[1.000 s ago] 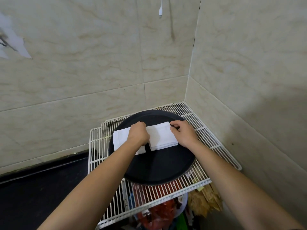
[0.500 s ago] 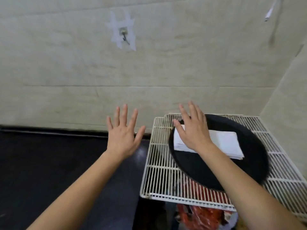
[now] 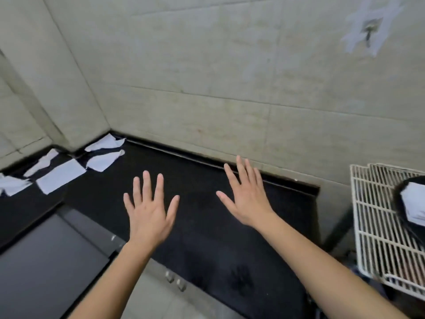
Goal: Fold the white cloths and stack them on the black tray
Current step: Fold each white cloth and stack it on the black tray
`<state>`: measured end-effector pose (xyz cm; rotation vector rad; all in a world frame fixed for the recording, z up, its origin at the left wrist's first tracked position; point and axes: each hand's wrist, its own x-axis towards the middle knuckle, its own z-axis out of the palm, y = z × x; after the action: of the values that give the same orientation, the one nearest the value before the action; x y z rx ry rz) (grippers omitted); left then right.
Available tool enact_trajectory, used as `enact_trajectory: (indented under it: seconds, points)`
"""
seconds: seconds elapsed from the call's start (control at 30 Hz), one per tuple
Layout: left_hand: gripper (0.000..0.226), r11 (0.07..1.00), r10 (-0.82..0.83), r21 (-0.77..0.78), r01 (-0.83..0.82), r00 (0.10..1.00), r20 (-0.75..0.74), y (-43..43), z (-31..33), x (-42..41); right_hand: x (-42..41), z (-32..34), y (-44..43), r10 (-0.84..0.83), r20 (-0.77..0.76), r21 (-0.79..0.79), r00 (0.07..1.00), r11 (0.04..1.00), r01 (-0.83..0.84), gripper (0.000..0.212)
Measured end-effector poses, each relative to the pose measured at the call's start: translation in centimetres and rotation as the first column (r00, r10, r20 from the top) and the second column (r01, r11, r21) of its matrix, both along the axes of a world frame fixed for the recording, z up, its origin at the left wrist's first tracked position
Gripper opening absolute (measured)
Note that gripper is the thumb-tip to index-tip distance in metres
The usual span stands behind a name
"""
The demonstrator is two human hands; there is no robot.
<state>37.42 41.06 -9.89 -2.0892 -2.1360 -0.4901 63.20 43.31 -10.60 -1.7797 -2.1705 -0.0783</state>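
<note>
Now that both have left the folded stack [image 3: 415, 204] on the black tray [image 3: 397, 192], left hand [image 3: 149, 212] and right hand [image 3: 247, 199] hover spread and empty, probably heading for the loose cloths [image 3: 61, 174].

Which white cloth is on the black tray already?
The folded cloth at the far right edge, lying on the black tray on the wire rack. The other cloths lie loose on the black counter, far left.
</note>
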Motion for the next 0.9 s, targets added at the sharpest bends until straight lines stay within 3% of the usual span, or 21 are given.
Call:
enact_trajectory:
  seconds: [0.33,0.6,0.9]
  points:
    - [0.076,0.993,0.094,0.084,-0.087,0.992,-0.082,4.1,2.6,-26.7,-29.2,3.0,8.5,0.220,-0.016,0.062,0.975,0.974,-0.218,0.077]
    - [0.076,0.973,0.203,0.116,-0.199,0.979,-0.022,8.9,2.2,-37.4,-40.7,1.7,15.6,0.291,-0.016,0.083,0.956,0.954,-0.289,0.077]
    - [0.077,0.957,0.290,0.013,-0.291,0.946,-0.146,19.5,0.1,-47.6,-51.3,-1.3,29.2,0.339,-0.052,0.064,0.939,0.940,-0.335,0.076]
